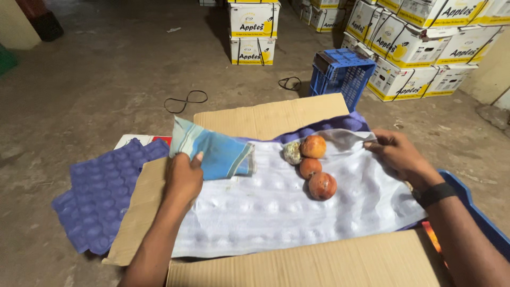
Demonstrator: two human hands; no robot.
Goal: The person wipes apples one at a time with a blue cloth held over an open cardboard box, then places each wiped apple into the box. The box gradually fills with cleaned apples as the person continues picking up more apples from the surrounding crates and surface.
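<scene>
1. The white sheet (276, 212) lies spread over the top of the open cardboard box (297, 263), covering most of it; dimples of a tray show through the sheet.
2. The right hand (396, 154) pinches the sheet's far right corner between thumb and fingers, lifting that corner slightly. A dark band sits on its wrist.
3. The left hand (183, 178) is closed around a folded blue striped cloth (215, 151), held just above the sheet's far left corner.
4. Three reddish-orange apples (313, 167) rest on the sheet near its far edge, touching in a short row; a darker, spoiled-looking fruit (291, 153) lies against the farthest one.
5. A purple moulded tray (101, 194) lies on the floor (95, 79) just beside the box's left flap.
6. A blue plastic crate (340, 74) stands on the floor beyond the box's far flap.
7. Stacked white and yellow cartons (419, 48) fill the floor's far right corner, with two more (254, 32) stacked farther back.
</scene>
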